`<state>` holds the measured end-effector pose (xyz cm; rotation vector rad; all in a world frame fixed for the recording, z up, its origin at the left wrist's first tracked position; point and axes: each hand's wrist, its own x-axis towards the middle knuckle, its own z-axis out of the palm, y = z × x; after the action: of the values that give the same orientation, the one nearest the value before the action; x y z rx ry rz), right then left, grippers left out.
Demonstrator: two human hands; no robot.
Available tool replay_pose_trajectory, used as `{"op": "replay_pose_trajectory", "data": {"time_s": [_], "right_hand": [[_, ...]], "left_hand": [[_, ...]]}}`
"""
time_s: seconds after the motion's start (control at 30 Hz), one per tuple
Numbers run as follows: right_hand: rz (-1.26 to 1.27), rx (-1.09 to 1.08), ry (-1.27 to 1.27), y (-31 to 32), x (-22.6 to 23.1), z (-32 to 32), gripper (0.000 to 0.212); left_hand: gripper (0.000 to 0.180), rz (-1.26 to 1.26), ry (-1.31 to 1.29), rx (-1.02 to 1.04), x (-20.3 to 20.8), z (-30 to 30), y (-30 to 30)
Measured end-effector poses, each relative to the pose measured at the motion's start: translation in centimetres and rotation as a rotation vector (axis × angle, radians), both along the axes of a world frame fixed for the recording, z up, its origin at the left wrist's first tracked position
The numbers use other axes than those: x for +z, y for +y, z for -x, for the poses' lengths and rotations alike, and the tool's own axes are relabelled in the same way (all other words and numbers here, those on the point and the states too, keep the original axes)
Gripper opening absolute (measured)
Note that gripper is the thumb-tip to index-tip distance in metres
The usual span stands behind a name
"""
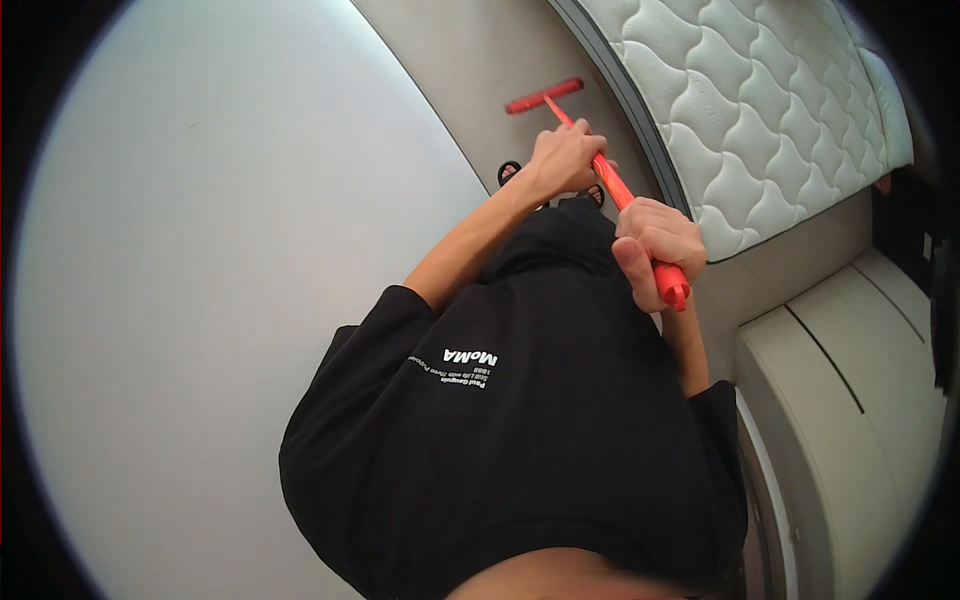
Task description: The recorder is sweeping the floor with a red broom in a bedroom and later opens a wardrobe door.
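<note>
Both my hands are wrapped round a red pole (612, 184), part of a long-handled floor tool. At its far end, a narrow red crossbar head (545, 96) is down at the floor; whether it is a broom or a mop I cannot tell. My left hand (570, 158) grips the pole farther along, toward the head. My right hand (660, 248) is closed near the top, and the red end cap (678, 295) sticks out below its fingers. The pole slants away from me toward the upper left.
A pale, smooth wall or panel (220, 280) fills the left side. On the right, a white quilted mattress (760, 120) lies on a grey bed frame (640, 110). My sandalled feet (510, 172) stand on the beige floor (450, 60) between them. A cream cabinet (830, 370) is at the lower right.
</note>
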<state>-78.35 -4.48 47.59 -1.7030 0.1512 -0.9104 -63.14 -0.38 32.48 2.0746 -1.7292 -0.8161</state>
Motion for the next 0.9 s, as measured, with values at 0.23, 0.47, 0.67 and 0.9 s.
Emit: {"op": "replay_pose_trajectory", "data": {"time_s": [0.23,0.47,0.67,0.9], "right_hand": [[0.039,0.071,0.132,1.7,-7.6,-8.5,0.038],[0.056,0.185,0.124,2.5,-17.3,-4.5,0.036],[0.052,0.216,0.280,0.2,-12.0,13.5,0.037],[0.037,0.373,0.255,-1.1,-2.8,25.9,0.037]], "left_hand": [[0.034,-0.052,-0.198,0.453,-7.5,-8.7,2.5],[0.035,-0.069,0.280,0.436,-21.8,-7.3,4.5],[0.042,-0.165,0.349,0.433,-17.5,12.3,3.3],[0.050,-0.314,0.168,0.180,-5.3,29.4,3.8]]}}
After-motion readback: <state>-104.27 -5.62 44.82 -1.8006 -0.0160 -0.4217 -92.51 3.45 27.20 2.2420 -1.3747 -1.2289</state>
